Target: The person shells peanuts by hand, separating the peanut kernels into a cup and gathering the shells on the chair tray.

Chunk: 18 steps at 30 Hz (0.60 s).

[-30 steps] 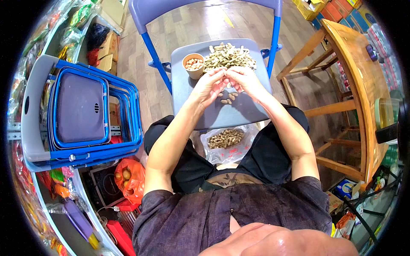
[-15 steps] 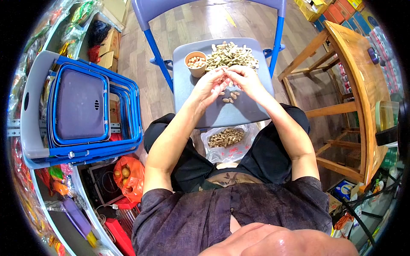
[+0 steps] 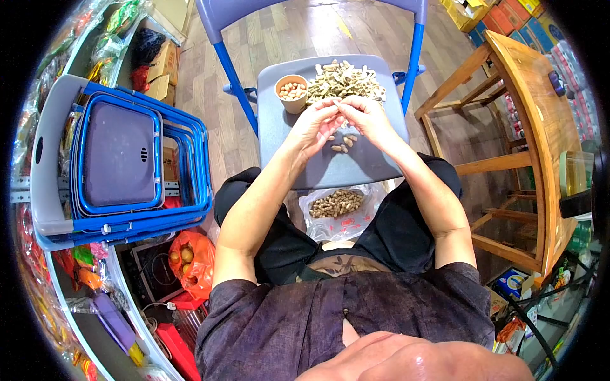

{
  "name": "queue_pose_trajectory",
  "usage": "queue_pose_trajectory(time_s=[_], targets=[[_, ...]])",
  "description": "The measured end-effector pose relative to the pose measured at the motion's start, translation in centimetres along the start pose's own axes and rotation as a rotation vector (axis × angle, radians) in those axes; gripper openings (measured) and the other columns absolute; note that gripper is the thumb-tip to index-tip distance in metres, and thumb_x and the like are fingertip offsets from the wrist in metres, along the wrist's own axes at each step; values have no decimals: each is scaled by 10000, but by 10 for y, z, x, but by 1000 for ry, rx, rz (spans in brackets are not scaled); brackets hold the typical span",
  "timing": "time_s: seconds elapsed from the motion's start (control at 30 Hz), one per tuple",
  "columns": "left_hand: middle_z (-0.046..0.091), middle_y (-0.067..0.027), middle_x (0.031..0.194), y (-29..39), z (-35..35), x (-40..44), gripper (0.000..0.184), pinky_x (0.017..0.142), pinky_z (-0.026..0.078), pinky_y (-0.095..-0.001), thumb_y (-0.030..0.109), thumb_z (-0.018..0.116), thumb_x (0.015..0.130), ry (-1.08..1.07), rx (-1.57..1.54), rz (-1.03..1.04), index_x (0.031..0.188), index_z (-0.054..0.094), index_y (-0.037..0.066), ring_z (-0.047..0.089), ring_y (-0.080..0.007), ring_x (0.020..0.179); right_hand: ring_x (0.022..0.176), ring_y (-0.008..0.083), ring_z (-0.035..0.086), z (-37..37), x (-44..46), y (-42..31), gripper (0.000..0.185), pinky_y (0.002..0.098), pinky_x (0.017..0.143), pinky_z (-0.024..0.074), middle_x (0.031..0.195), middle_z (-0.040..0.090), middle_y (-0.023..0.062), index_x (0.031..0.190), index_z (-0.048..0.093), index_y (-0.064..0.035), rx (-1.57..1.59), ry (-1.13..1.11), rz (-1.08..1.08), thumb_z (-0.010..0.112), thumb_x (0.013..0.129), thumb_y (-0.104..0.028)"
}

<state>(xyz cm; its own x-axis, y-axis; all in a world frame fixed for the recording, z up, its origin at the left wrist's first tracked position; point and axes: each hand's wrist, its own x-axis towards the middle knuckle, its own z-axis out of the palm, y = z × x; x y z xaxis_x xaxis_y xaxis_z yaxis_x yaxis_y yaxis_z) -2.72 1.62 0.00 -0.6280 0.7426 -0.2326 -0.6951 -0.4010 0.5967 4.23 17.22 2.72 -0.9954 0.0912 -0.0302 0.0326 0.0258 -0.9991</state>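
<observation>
My left hand and my right hand meet above the seat of a grey-blue folding chair. Their fingertips pinch together on a peanut, mostly covered by the fingers. Just beyond them lies a heap of empty peanut shells. A paper cup of shelled peanut kernels stands to the left of the heap. Several loose unshelled peanuts rest on the seat beneath my hands. Below the seat's near edge, between my legs, a clear plastic bag holds more unshelled peanuts.
Stacked folding chairs lean at the left against shelves of packaged goods. An orange bag with round yellowish items sits near an induction cooker. On the right stands a wooden table. Cartons are piled at the far right.
The fingertips of both hands have shifted slightly, still pressed together at the same place. The cup, shells and bag have stayed put.
</observation>
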Motion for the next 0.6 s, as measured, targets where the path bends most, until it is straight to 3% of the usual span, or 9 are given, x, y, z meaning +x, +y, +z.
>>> queue_pose_trajectory(time_s=[0.1,0.43,0.53,0.6], targets=[[628,-72,1011,-4,-1,1,228,808,531,-235,47,619,881,-10,46,37,1100,580,-2,620,-130,864,625,59,512,2,3,12,238,224,560,410,732,608,-10,952,683,7,-123,28,-140,621,917,-220],[612,-90,1063,-6,0,2,237,852,500,-274,23,550,887,5,100,79,1119,560,-21,592,-150,950,682,86,566,4,1,10,221,263,617,461,752,652,36,940,677,3,-281,74,-156,622,910,-209],[593,-119,1104,4,0,-2,277,932,464,-315,-12,526,833,-118,-34,64,1107,556,-44,554,-182,1057,640,44,499,-4,7,13,198,217,579,416,710,585,-26,930,675,-16,-195,64,-181,601,932,-200],[610,-98,1072,20,3,-7,287,910,476,-295,1,536,852,-60,129,60,1134,560,-49,589,-179,999,628,41,490,-17,9,8,207,218,563,401,686,560,-33,868,659,-19,-257,75,-145,592,931,-204]])
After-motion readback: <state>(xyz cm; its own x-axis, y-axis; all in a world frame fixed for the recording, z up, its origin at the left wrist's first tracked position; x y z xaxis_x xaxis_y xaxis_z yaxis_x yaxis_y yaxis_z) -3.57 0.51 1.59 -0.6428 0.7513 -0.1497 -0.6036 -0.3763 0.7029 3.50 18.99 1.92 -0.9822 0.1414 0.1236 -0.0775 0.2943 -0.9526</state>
